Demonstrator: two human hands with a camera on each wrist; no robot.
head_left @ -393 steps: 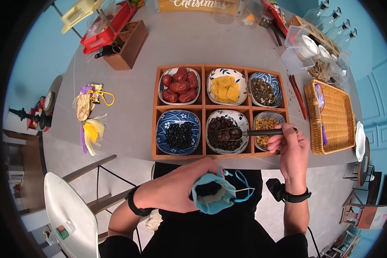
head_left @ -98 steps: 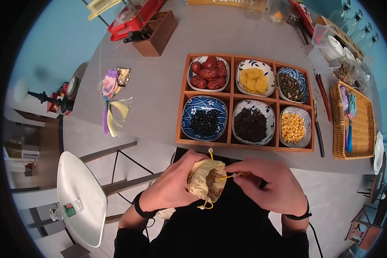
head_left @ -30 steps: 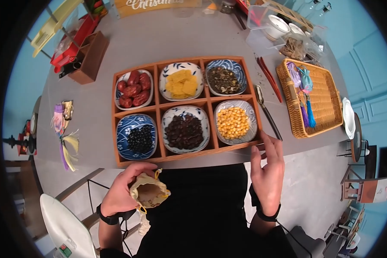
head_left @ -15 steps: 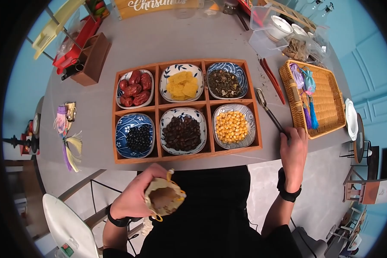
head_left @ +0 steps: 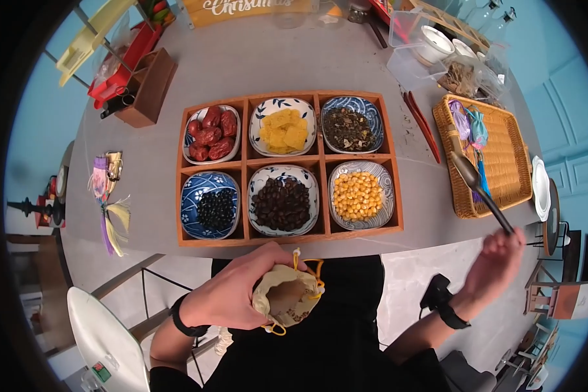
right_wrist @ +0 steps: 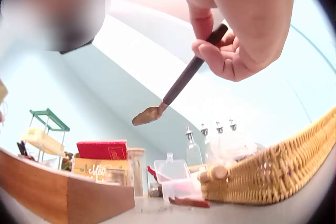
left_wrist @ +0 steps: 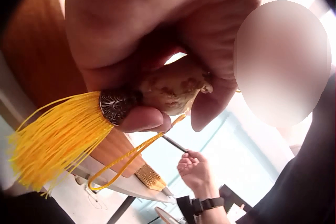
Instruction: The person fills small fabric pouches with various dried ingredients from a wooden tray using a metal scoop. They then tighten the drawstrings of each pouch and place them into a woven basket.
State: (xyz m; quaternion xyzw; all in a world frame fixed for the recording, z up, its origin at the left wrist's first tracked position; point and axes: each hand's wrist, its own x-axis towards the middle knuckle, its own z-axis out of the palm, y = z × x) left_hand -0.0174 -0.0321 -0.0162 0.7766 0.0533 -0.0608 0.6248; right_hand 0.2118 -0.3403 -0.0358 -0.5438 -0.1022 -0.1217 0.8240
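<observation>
My left hand (head_left: pixel 238 287) grips a cream drawstring pouch (head_left: pixel 262 300) with yellow cords, its mouth gaping upward before my body. A yellow tassel (left_wrist: pixel 58 140) hangs from the pouch in the left wrist view. Off to the right, my right hand (head_left: pixel 496 264) pinches the black handle of a metal spoon (head_left: pixel 493 209). The spoon's bowl points up and left, overlapping the wicker basket in the head view; no load shows on it. A wooden compartment tray (head_left: pixel 323 168) holds bowls of red dates (head_left: pixel 209 136), yellow pieces, dried herbs, black beans, dark brown beans and corn kernels (head_left: pixel 358 196).
The wicker basket (head_left: pixel 447 134) holds two tasselled pouches at right, with red sticks (head_left: pixel 421 127) beside it. More pouches (head_left: pixel 101 179) lie on the left of the table. A wooden box (head_left: pixel 147 91) and a clear plastic container (head_left: pixel 411 68) stand farther back. A white chair (head_left: pixel 104 333) is at lower left.
My right hand reached the spoon on the table, took it by the handle and lifted it rightward. The pouch in my left hand moved right. Earlier, a blue pouch was held; it now lies in the basket.
</observation>
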